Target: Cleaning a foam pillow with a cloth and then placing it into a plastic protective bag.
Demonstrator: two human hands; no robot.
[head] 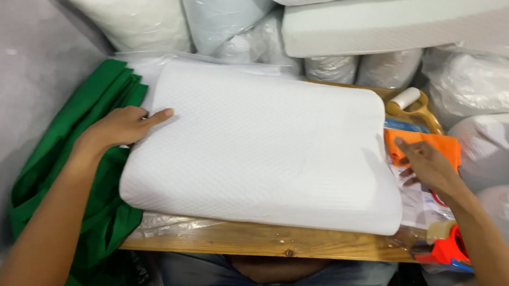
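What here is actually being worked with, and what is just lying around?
In use:
white pillow, under the left hand
orange cloth, touched by the right hand

Lying about:
green fabric
lint roller
tape dispenser
bagged pillows
wooden table

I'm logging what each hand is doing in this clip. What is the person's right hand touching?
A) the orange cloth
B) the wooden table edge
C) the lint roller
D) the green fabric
A: the right hand has its fingers on the orange cloth beside the white pillow, while the lint roller lies untouched farther back and the green fabric is over by the left hand.
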